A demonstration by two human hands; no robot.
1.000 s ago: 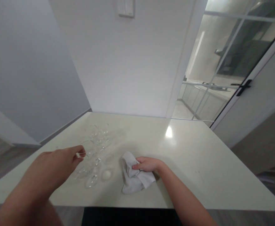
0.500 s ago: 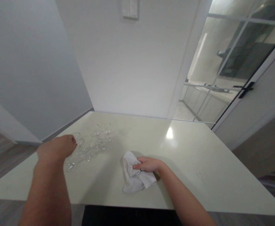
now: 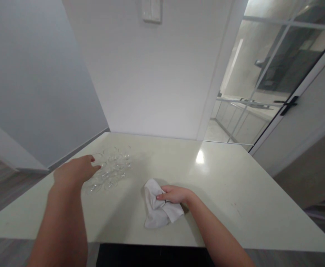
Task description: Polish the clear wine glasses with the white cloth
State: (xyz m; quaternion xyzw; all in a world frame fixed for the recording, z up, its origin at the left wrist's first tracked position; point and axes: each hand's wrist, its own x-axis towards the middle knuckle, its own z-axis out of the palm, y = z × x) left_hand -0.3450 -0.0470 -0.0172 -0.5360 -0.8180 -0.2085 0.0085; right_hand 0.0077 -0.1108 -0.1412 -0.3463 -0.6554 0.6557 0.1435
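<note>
the left hand is over the left part of the pale surface, at the near-left edge of a cluster of clear glasses. its thumb and fingers are parted, with a gap between their tips; whether they touch the nearest rim, i cannot tell. the glasses stand close together, rims up where rims can be seen, and their outlines overlap so much that the count is unclear.

the right hand is closed on a white cloth, pinching its upper right part between thumb and fingers. the cloth lies bunched and folded on the surface, near the middle of the front edge and well apart from the glasses, to their right.

the surface has a glossy top, with a bright reflection toward the back and a few faint dark marks on the right. its back edge runs along a white wall, which has a switch high up. to the right is a glass-paned door with a black handle.
</note>
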